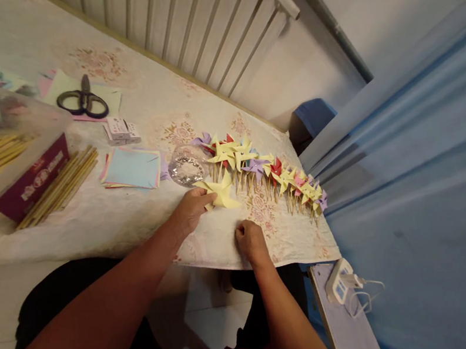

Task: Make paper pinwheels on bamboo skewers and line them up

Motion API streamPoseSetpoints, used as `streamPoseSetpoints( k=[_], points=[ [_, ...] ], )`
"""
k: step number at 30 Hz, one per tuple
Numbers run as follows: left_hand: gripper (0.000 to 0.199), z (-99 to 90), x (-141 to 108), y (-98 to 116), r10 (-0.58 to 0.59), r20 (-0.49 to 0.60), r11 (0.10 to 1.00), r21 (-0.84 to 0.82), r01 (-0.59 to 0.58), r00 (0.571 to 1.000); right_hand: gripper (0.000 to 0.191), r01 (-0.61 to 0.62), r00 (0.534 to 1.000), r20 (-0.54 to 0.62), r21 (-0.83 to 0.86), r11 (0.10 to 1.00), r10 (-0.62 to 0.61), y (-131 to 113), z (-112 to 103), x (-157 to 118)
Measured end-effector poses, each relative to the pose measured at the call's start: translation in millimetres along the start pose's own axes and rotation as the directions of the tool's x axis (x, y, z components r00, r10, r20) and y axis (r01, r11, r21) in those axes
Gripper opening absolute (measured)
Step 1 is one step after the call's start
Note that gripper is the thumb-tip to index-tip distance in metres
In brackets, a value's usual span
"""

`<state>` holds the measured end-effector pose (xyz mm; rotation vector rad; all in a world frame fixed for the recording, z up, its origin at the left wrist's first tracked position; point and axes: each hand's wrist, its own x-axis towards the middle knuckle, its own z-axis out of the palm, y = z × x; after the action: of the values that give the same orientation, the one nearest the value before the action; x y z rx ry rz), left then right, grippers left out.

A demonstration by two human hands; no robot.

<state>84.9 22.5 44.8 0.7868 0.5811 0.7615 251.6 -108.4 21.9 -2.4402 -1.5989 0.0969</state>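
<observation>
A pale yellow paper pinwheel (223, 193) is pinched in the fingers of my left hand (197, 205), over the near part of the cloth-covered table. To its right, my right hand (252, 240) is closed near the table's front edge; what it holds, if anything, is hidden. Behind my hands a row of finished-looking pinwheels on sticks (256, 166) lies in yellow, purple, red and pink. Just left of that row is a clear round container (187, 169) of small shiny pins. A stack of slit paper squares (131, 167), blue on top, sits farther left.
Black-handled scissors (84, 101) lie on paper at the left, near small white boxes (121, 130). A clear box (28, 179) holds many sticks, with more sticks (61, 188) alongside. A white power strip (339, 282) is at the lower right, beside a blue curtain (415, 197).
</observation>
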Motion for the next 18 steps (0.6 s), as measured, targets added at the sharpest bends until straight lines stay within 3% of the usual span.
streamPoseSetpoints(
  k=[4,7,13,18],
  points=[
    [0.023,3.3,-1,3,-0.052,-0.042,0.994,-0.095,0.048,0.998,0.014,-0.11,0.992,-0.046,0.188,0.976,0.121,7,-4,-1],
    [0.023,4.6,0,2,-0.041,-0.056,0.995,-0.094,0.036,0.998,0.012,-0.151,0.967,-0.145,0.335,0.93,0.209,5,-21,1],
    [0.022,6.4,-2,1,-0.003,-0.071,1.0,-0.026,0.001,0.997,0.016,0.122,0.938,-0.34,0.514,0.849,0.071,-43,-58,10],
    [0.023,8.4,-6,4,0.025,-0.087,0.999,0.045,-0.022,0.996,0.014,0.249,0.925,-0.374,0.472,0.846,-0.064,-77,-56,20]
  ],
)
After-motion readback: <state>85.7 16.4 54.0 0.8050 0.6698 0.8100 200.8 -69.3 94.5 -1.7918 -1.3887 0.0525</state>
